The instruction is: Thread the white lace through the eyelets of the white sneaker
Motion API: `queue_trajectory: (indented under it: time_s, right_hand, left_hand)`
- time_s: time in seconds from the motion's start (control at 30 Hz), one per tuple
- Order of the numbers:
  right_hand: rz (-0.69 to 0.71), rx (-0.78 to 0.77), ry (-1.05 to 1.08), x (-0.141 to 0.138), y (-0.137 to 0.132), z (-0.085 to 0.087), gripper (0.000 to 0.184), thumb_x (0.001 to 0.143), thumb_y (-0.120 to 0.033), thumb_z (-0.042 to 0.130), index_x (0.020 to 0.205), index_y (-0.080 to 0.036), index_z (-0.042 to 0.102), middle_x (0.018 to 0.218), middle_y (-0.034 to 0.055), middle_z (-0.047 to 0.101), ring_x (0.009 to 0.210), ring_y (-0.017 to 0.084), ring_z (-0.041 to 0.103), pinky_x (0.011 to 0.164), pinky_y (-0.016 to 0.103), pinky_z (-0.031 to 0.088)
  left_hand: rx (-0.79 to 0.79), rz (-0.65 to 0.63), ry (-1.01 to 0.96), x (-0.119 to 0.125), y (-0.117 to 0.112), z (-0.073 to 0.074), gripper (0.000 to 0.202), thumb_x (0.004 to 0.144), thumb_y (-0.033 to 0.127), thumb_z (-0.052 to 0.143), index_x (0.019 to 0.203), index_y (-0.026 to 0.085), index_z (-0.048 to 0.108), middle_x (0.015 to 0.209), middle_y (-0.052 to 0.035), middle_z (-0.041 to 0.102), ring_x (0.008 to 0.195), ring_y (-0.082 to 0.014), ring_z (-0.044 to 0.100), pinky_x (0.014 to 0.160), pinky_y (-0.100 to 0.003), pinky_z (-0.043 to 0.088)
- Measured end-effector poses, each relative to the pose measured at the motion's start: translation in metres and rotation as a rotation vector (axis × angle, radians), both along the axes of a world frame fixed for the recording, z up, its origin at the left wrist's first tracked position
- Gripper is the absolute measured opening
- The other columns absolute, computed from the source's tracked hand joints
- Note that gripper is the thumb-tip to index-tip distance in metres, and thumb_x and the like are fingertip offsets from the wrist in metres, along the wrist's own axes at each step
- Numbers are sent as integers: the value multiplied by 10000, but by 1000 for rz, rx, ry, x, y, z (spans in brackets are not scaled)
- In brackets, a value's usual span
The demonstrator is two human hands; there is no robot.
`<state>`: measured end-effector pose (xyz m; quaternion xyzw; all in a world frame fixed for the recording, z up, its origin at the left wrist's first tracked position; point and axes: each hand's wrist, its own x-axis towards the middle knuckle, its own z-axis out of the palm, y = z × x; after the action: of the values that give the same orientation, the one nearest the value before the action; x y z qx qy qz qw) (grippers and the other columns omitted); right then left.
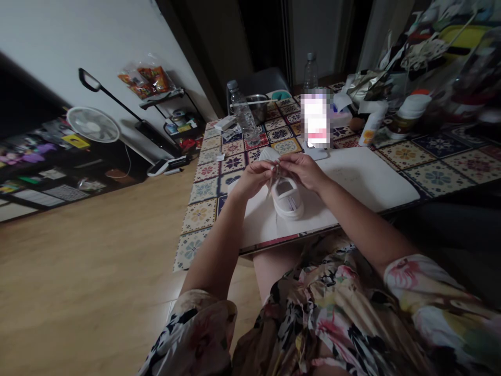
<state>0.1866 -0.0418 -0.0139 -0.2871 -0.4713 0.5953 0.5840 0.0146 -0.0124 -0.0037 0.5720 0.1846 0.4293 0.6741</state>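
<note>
A small white shoe (287, 199) rests on a white board (364, 180) on the tiled-pattern table, heel toward me. My left hand (252, 180) and my right hand (303, 169) meet just above the shoe's front. Both pinch with closed fingers what looks like a thin white lace (275, 169) between them. Part of the shoe's toe is hidden behind my hands.
A clear plastic bottle (245, 115), a metal bowl (258, 106) and a second bottle (310, 73) stand farther back. Jars, tubes and clutter (407, 112) crowd the right side. A phone-like screen on a stand (316, 122) stands past the board. A fan (93, 125) and shelves are left across the wooden floor.
</note>
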Motion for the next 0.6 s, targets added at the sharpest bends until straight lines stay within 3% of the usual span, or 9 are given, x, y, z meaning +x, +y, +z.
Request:
queue_trajectory:
  time_s: [0.13, 0.3, 0.6]
  right_hand:
    - [-168, 142, -142, -5, -1, 0, 366, 589, -421, 887, 783, -191, 678, 683, -33, 661, 577, 100, 586, 563, 245, 490]
    - [-169, 229, -247, -6, -4, 2, 353, 647, -457, 842, 759, -202, 624, 662, -37, 640, 553, 107, 582, 563, 263, 499]
    - [-251, 258, -322, -6, -8, 3, 344, 730, -495, 776, 768, -194, 615, 672, -24, 625, 556, 103, 575, 539, 244, 493]
  left_hand:
    - [-16, 57, 18, 1, 2, -1, 384, 473, 309, 965, 693, 167, 684, 665, 32, 661, 589, -72, 602, 592, -186, 482]
    - [-40, 72, 44, 4, 4, -4, 478, 475, 302, 963, 850, 177, 693, 680, 41, 661, 587, -77, 617, 583, -186, 487]
    - [99, 153, 98, 6, 4, -6, 383, 514, 322, 943, 707, 160, 655, 636, 37, 646, 549, -63, 578, 543, -177, 444]
